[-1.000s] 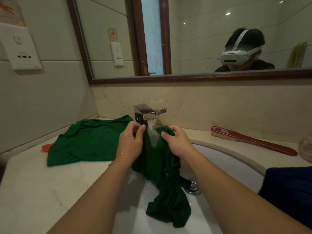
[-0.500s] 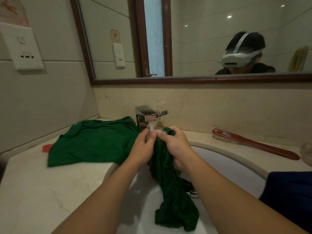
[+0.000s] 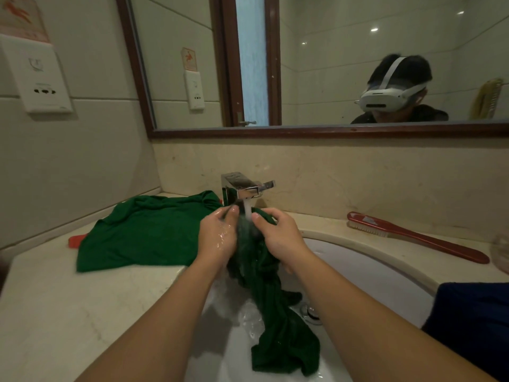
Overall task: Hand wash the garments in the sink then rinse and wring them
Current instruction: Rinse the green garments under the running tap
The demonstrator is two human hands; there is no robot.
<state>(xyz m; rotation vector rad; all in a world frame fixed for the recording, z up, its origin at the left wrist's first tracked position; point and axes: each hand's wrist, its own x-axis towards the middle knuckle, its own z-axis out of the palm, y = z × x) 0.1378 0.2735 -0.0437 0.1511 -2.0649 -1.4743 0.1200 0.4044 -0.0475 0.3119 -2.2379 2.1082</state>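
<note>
A wet green garment [image 3: 278, 321] hangs from both my hands into the white sink [image 3: 371, 274]. My left hand [image 3: 217, 235] and my right hand [image 3: 278, 232] grip its bunched top edge, a small gap between them, right under the chrome tap [image 3: 242, 187]. Water runs from the spout onto the cloth between my hands. The garment's lower end lies crumpled on the basin floor. Its other part [image 3: 143, 230] lies spread over the counter to the left.
A red scrubbing brush [image 3: 413, 235] lies on the counter at the right. A dark blue cloth [image 3: 473, 323] sits at the right edge. A small red object [image 3: 73, 240] peeks from under the green cloth. The drain [image 3: 311, 312] shows beside the garment. Mirror and wall socket behind.
My hands came together on the garment under the water, then drew slightly apart again. The hanging cloth has bunched narrower and shifted a little.
</note>
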